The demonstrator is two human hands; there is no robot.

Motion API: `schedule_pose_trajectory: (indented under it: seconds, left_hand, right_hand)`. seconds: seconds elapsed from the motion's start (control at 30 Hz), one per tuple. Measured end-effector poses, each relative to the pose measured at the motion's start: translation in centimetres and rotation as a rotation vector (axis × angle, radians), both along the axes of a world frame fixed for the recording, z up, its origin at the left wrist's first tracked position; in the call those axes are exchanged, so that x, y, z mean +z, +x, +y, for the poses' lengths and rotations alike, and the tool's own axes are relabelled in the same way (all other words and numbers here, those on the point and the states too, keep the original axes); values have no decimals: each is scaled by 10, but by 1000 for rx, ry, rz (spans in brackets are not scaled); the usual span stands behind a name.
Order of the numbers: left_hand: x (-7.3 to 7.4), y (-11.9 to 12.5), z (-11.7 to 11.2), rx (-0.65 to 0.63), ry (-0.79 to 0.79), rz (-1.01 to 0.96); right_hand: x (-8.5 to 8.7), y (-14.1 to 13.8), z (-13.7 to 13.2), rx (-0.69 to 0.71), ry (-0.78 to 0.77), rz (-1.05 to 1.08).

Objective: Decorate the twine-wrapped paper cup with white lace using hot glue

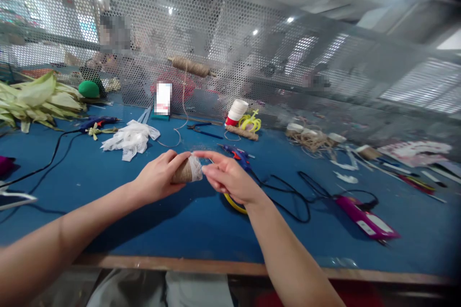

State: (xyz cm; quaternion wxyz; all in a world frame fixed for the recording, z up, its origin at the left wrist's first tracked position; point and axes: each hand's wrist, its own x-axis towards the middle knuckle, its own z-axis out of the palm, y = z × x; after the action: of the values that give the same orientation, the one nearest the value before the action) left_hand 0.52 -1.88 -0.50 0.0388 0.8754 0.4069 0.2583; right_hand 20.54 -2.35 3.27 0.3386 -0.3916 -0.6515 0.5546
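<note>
1. Head view, left grip (156,177): the fingers and thumb are clamped round a brown, twine-wrapped cylinder (182,172) with a gauzy white covering (196,168) on its end. The cylinder lies on its side, held above the blue-topped counter (144,237), with the white end facing the right grip.
2. Head view, right grip (232,177): the index finger reaches over the top of the white end and the thumb tip sits just beside its outer edge; whether they pinch it I cannot tell.
3. Head view, close to the right grip: a blue glue gun with red-orange details (237,155) lies just beyond it, and a yellow ring (235,203) shows partly beneath it. Well off to its right rests a glossy purple box (367,220), near a looped black cable (288,194).
4. Head view, beyond the left grip: a crumpled heap of sheer white fabric (131,138) lies beyond it to the left, with a second blue glue gun (99,123) past that.
5. Head view, straight beyond both grips: blue-handled pliers (205,132), a white thread spool with a red base (236,111), and a yellow looped ornament (252,122).
</note>
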Motion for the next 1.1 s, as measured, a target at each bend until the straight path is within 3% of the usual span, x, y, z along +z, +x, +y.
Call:
schedule_pose_trajectory:
  seconds: [0.13, 0.3, 0.47, 0.77, 0.9, 0.97, 1.1]
  left_hand:
    - [-1, -1, 0, 6, 57, 20]
    - [-2, -1, 0, -36, 175, 36]
    - [-3, 0, 0, -131, 245, 46]
    - [-4, 3, 1, -86, 313, 33]
    - [-1, 0, 2, -157, 144, -101]
    - [2, -3, 5, -162, -52, -305]
    - [7, -9, 14, -49, -553, -661]
  right_hand:
    - [-6, -3, 6, -214, 74, 9]
    - [-16, -11, 5, -100, 118, -46]
    - [-17, -16, 2, -141, 97, 62]
    - [-19, -17, 3, -213, 109, 62]
    - [-15, -14, 1, -174, 248, -64]
    - [-12, -13, -2, -129, 408, -176]
    - [-8, -16, -7, -31, 710, -334]
